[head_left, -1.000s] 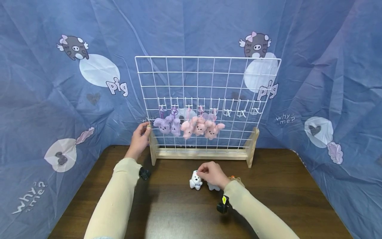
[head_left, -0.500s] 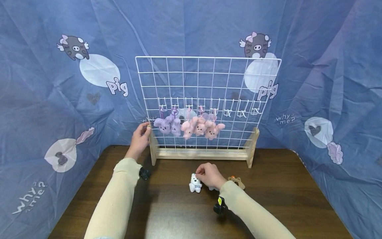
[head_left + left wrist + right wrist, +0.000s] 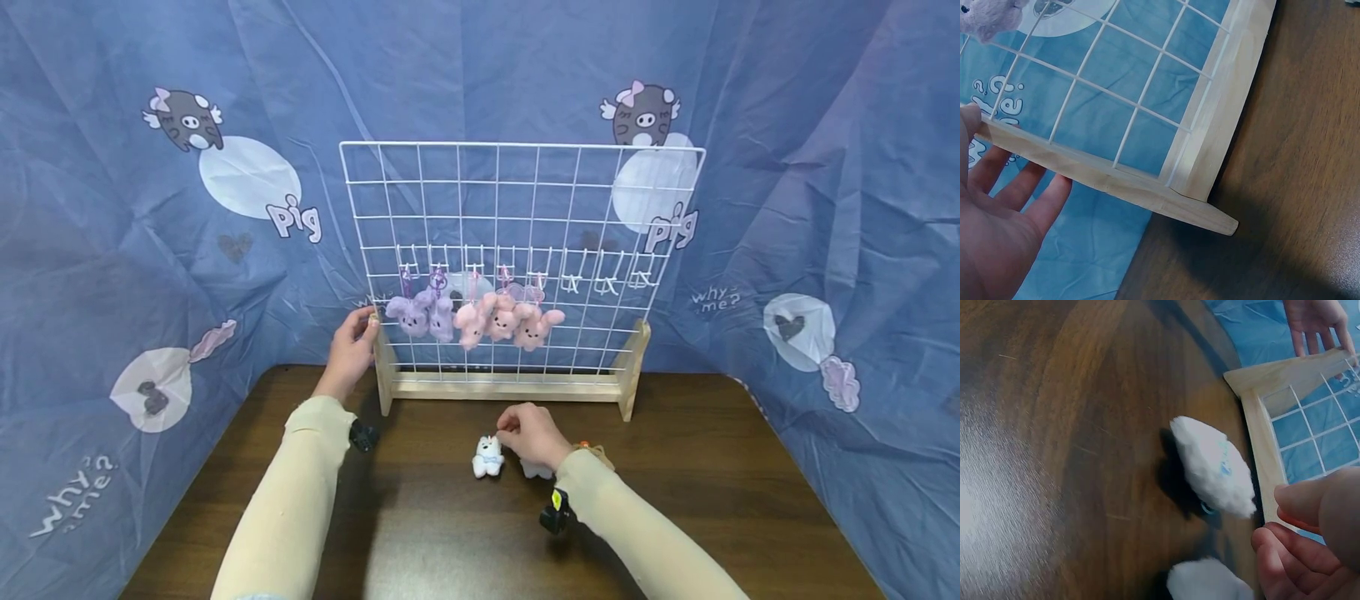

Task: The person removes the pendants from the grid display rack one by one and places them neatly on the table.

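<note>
My left hand [image 3: 352, 350] grips the left wooden post [image 3: 1085, 173] of a white wire grid rack [image 3: 517, 200], thumb in front and fingers behind. At the table's middle, my right hand [image 3: 534, 437], fingers curled, pinches at the top of a small white plush keychain [image 3: 487, 460] with a light blue bow. In the right wrist view this plush tilts beside the fingertips, its shadow on the table; the strap between the fingers is hidden. A second white plush [image 3: 1210, 581] lies under the right hand, partly covered by it in the head view.
Two purple plush keychains [image 3: 412, 317] and several pink ones [image 3: 531, 327] hang from the rack's hooks. Bare white hooks [image 3: 606, 285] follow on the right. A brown plush [image 3: 598, 454] lies behind the right wrist on the dark wooden table [image 3: 442, 533]. Blue printed cloth [image 3: 225, 75] surrounds it.
My right hand dipped slightly left and toward me, then came back up. The white plush shifted a little left and its head tipped back. My left hand stayed on the post.
</note>
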The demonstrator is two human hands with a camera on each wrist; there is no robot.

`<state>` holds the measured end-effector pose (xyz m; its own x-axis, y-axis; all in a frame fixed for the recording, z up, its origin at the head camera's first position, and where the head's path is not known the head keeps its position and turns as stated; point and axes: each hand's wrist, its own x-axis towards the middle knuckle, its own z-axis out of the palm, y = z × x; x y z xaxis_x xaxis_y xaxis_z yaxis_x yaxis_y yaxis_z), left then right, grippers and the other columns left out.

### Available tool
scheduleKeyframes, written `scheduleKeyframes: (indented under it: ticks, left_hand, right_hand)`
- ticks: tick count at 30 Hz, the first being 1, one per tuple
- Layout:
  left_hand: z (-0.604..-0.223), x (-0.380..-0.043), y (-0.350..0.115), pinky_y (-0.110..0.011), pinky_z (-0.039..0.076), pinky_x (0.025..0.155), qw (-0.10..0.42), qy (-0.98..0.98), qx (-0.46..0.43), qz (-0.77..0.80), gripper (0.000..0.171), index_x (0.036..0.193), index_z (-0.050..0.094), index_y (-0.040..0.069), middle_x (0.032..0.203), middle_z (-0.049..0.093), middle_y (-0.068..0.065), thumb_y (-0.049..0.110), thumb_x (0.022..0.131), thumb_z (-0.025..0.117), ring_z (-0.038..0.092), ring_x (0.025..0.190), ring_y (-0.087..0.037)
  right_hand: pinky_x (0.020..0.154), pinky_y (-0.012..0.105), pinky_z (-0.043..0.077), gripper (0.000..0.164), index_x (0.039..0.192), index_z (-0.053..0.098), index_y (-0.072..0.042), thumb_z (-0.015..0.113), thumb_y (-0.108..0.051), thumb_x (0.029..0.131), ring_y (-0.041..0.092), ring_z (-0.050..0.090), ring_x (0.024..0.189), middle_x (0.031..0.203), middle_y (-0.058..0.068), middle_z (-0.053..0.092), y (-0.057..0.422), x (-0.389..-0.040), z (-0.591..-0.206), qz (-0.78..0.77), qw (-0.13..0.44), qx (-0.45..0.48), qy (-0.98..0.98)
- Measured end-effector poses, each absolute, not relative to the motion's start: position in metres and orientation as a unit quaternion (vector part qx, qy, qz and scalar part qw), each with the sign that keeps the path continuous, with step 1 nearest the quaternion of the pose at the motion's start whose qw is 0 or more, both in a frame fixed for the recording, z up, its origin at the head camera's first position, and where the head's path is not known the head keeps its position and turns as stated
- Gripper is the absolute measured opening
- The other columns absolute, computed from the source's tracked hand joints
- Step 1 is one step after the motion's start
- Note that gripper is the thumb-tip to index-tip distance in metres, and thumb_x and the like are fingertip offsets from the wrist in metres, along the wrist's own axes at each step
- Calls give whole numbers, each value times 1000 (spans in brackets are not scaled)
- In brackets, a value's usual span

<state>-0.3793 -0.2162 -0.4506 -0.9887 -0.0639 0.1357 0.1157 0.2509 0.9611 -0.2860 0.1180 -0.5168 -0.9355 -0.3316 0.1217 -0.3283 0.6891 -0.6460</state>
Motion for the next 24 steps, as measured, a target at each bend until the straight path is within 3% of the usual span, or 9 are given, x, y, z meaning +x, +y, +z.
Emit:
scheduleKeyframes:
  ticks: [12,19,24]
  left_hand:
    - [-451,-380,-216,-48,53,90,81,-791,-21,-606,44,155,46,12,152,52,-25,27,114,46,55,126,-37]
    - [-450,-380,-216,-57,51,100,75,-792,-20,-606,45,156,45,13,154,50,-24,28,114,46,53,131,-38]
    - [-449,-379,-217,-55,51,99,76,-792,-19,-606,45,156,45,12,154,50,-24,29,114,46,53,131,-38]
  right_hand:
    - [85,40,56,9,104,76,-7,75,-13,97,16,66,89,94,2,75,146,-292,-499,-380,-7,-129,916]
    - [93,45,55,21,115,73,-1,71,-16,101,25,69,99,105,8,75,164,-297,-484,-401,-10,-113,909]
    - [97,48,55,27,121,70,0,70,-18,102,31,69,106,114,14,74,174,-302,-473,-421,-21,-105,901]
